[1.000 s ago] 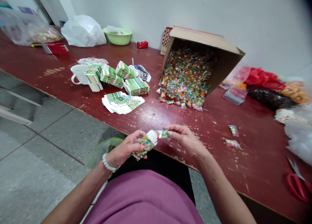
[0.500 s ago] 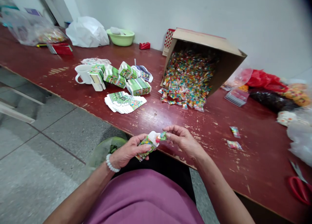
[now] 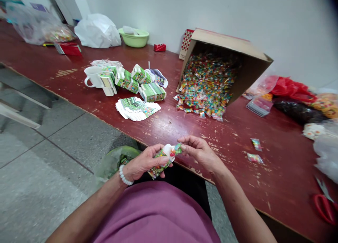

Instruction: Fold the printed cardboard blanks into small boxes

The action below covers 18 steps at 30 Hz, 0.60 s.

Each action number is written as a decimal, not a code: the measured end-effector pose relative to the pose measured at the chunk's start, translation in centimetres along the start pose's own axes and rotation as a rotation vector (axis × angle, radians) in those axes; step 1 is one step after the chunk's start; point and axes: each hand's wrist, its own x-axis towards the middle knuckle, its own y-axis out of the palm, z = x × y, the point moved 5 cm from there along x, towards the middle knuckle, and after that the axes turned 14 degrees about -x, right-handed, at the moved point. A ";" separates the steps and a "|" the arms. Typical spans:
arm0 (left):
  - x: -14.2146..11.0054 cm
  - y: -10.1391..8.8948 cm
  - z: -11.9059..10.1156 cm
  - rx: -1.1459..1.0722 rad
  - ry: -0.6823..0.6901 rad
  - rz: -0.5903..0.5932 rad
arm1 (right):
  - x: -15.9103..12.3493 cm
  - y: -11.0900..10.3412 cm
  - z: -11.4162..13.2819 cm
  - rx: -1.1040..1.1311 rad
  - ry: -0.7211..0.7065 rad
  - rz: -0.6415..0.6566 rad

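Note:
My left hand (image 3: 148,162) is wrapped round a small green printed carton (image 3: 158,166), its white flap raised at the upper end. Between the thumb and fingers of my right hand (image 3: 198,149) is a small clear packet of coloured candies (image 3: 176,150), held at the carton's open mouth. Part of the packet lies against the flap; how far it reaches inside I cannot tell. On the table ahead lies a fanned stack of flat printed cartons (image 3: 136,109). A tipped cardboard box (image 3: 253,72) spills many candy packets (image 3: 208,84) onto the tabletop.
Banded carton bundles (image 3: 152,92) stand beside a white mug (image 3: 93,77) on the red table (image 3: 227,179). Two loose candy packets (image 3: 255,158) and red-handled scissors (image 3: 324,207) are at the right. Below the table's edge hangs or stands a green plastic bag (image 3: 113,162).
The candy packet and carton mouth have come slightly closer, with more red candy showing at the flap. My view has shifted a little; both hands keep their grips.

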 end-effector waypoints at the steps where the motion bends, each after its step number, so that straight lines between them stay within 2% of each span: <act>1: 0.1 0.1 -0.1 0.019 0.002 -0.020 | 0.0 0.1 0.0 -0.005 0.004 0.002; 10: 0.6 0.2 0.0 0.116 0.021 -0.134 | -0.1 0.5 -0.2 0.021 0.037 0.018; 18: 0.8 -0.5 0.6 0.143 0.046 -0.184 | -0.7 1.7 -1.5 0.214 0.066 0.057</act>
